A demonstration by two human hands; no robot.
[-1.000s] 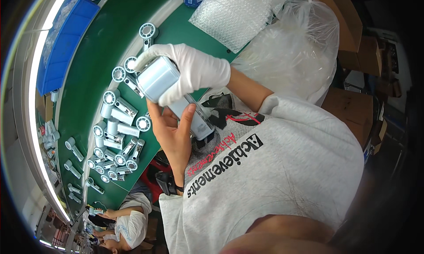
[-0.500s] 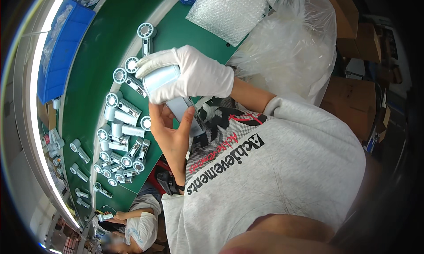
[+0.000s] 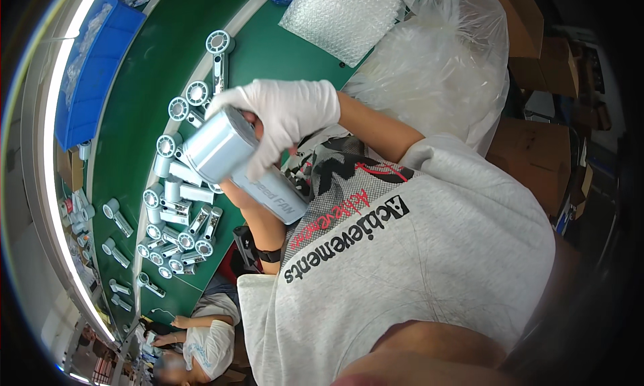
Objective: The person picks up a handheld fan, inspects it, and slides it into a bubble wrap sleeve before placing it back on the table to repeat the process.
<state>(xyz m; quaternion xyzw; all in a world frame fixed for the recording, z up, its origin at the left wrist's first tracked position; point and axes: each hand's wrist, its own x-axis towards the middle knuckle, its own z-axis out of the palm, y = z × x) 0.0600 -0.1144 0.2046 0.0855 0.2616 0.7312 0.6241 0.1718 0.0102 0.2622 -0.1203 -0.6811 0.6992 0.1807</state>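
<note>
Both my hands are on a pale blue handheld fan (image 3: 218, 151), tilted in front of my chest. Its round head points to the upper left, and its flat handle (image 3: 272, 197) with grey print runs down toward my shirt. My right hand (image 3: 285, 114), in a white glove, wraps the fan from above, fingers over the head and thumb along the neck. My bare left hand (image 3: 233, 193) reaches up behind the fan and is mostly hidden. A little bare skin shows between glove and fan, seemingly its fingers around the fan.
Several similar fans (image 3: 181, 198) lie in a cluster on the green bench (image 3: 261, 54), left of my hands. Bubble wrap (image 3: 335, 23) and a clear plastic bag (image 3: 429, 70) are at the upper right, cardboard boxes (image 3: 530, 158) beyond. A blue bin (image 3: 100, 70) stands far left; a co-worker (image 3: 208, 349) sits at lower left.
The fan has turned, bringing its printed handle face into view. My right hand has shifted its grip around the head. My left hand has slipped behind the fan, its thumb no longer visible.
</note>
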